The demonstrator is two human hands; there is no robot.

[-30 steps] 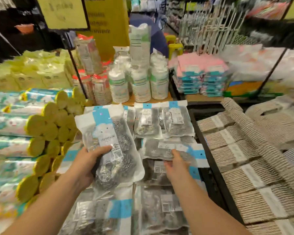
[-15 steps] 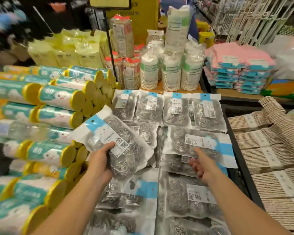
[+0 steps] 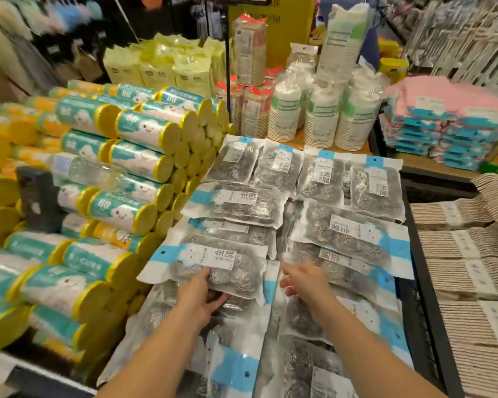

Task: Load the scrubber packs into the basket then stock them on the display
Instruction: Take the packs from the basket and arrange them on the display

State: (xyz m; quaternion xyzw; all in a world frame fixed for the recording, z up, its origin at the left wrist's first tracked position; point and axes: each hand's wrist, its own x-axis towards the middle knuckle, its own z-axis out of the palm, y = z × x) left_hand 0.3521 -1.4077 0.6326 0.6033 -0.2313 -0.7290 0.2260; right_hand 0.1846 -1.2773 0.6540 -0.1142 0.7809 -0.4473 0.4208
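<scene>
Left hand (image 3: 197, 297) fingers pinch a steel scrubber pack (image 3: 210, 265) flat onto the pile, probably keeping rows neat. Right hand (image 3: 302, 280) hovers, fingers spread, empty.

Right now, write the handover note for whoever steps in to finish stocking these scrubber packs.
Left hand: gripping the near edge of one scrubber pack, which lies on the left column of the display.
Right hand: open, empty, hovering over the packs in the right column.
Display: scrubber packs cover the section between the yellow-ended rolls and the beige cloth stacks, with a back row and overlapping columns.
Basket: not in view, so I cannot tell how many packs remain.
Left to do: settle the held pack, straighten the columns, stock any remaining packs.
</scene>
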